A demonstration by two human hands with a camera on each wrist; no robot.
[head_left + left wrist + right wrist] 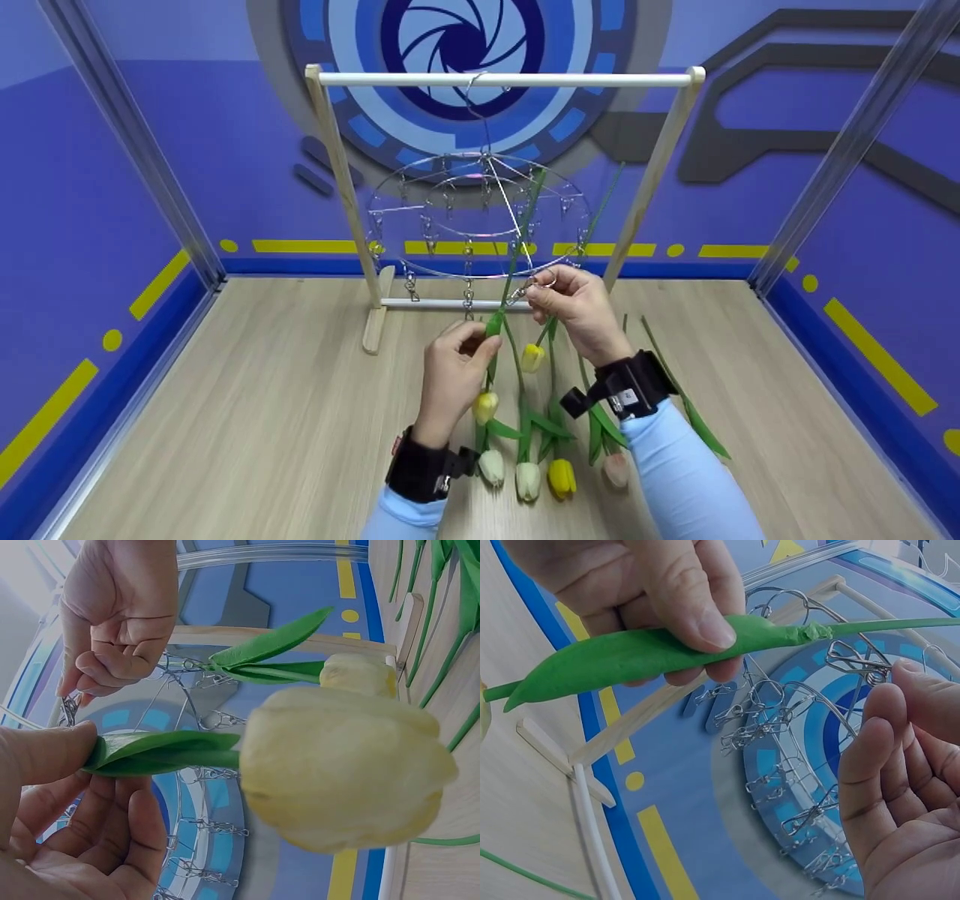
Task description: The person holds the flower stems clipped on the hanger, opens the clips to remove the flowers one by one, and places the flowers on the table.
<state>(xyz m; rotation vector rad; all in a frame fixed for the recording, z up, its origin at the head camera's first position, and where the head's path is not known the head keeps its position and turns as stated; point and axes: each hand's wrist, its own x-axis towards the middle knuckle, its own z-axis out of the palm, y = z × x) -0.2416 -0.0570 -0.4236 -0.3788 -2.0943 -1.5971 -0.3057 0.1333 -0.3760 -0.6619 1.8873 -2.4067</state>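
My left hand (454, 367) pinches the leafy stem of a pale yellow tulip (345, 772), whose bloom points down and whose long stem rises past the hanger's rim. Between thumb and fingertips, my right hand (577, 307) holds a wire clip (855, 664) at the front right of a round metal clip hanger (420, 271). The held stem and this clip are close but apart in the right wrist view. Another yellow tulip (532, 358) hangs bloom down from the hanger, just behind my hands. Several more clips dangle around the rings.
The hanger hooks over the white rod (585, 79) of a wooden-sided rack (341, 165). Below my hands, white tulips (528, 481), a yellow tulip (562, 478) and a pink tulip (616, 471) lie on the wooden table (262, 420). A green leaf (705, 427) shows beside my right forearm.
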